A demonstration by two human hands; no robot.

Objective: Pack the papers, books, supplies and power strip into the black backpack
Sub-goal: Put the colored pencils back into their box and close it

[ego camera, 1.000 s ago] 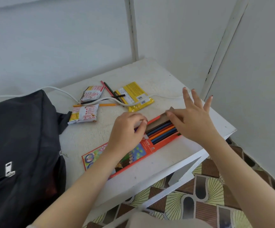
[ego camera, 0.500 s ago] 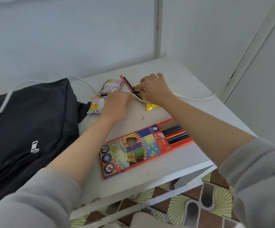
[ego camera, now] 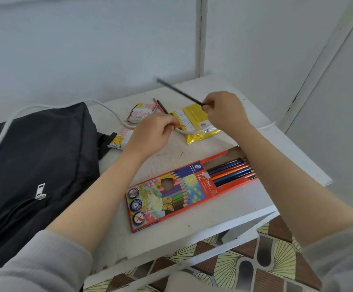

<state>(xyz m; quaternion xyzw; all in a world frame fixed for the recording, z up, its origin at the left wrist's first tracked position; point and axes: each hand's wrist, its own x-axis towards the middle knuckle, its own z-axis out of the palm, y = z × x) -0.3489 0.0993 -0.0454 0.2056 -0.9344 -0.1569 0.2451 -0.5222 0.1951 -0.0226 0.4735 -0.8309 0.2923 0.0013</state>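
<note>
The black backpack lies on the left of the white table. An open orange coloured-pencil box sits near the front edge, with several pencils showing at its right end. My right hand pinches a black pencil lifted off the table, its tip pointing up and left. My left hand pinches an orange pencil beside a white cable. A red pencil and a green pencil lie behind my left hand.
A yellow packet lies under the cable at the table's middle. Two small snack packets lie near the backpack. White walls close the back and right. Patterned floor tiles show below the table's front edge.
Both hands left the pencil box and reached to the loose pencils by the yellow packet. My right hand has lifted the black pencil; my left has taken the orange one.
</note>
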